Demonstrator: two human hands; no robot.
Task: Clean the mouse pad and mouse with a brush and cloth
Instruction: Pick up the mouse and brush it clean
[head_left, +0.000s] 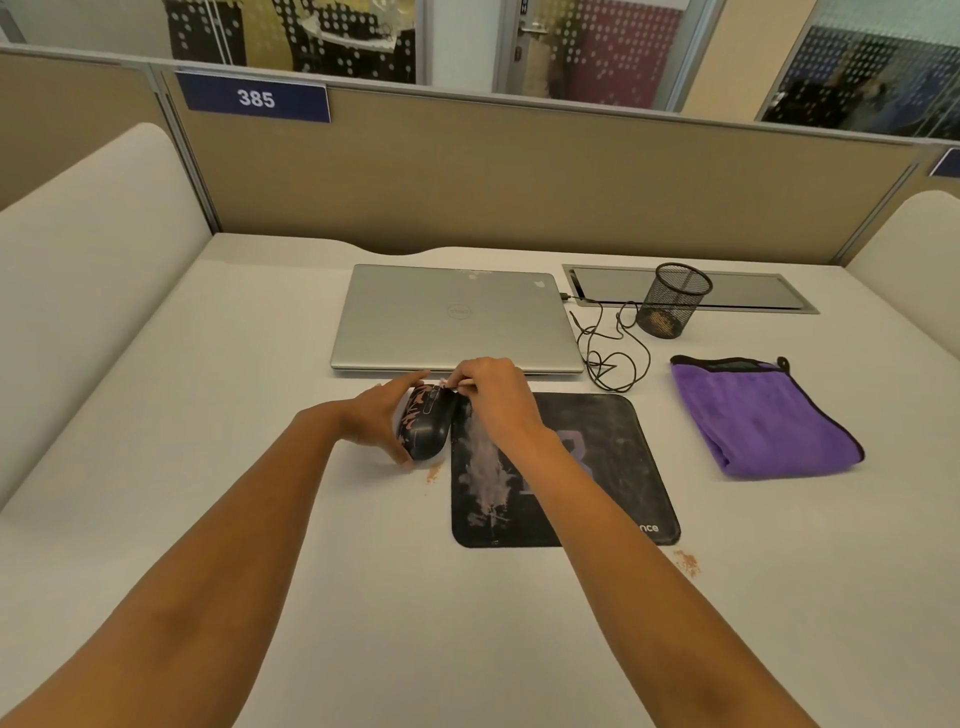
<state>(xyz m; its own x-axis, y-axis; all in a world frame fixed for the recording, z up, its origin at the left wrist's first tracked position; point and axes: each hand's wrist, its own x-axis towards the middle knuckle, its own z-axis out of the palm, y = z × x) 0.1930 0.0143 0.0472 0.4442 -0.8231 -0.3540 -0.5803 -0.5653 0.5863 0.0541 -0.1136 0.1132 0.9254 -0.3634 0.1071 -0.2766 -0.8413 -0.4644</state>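
Observation:
A black mouse smeared with pinkish dirt is tilted on its side just left of the mouse pad. My left hand grips it from the left, thumb at its near end. My right hand pinches a thin brush whose tip touches the mouse's far end; most of the brush is hidden by the fingers. The black mouse pad lies flat and carries a pale dusty streak on its left part. A folded purple cloth lies to the right of the pad.
A closed silver laptop lies behind the hands, with a black cable coiled at its right. A black mesh pen cup stands at the back right. Brown crumbs lie near the pad's corners. Partition walls enclose the desk.

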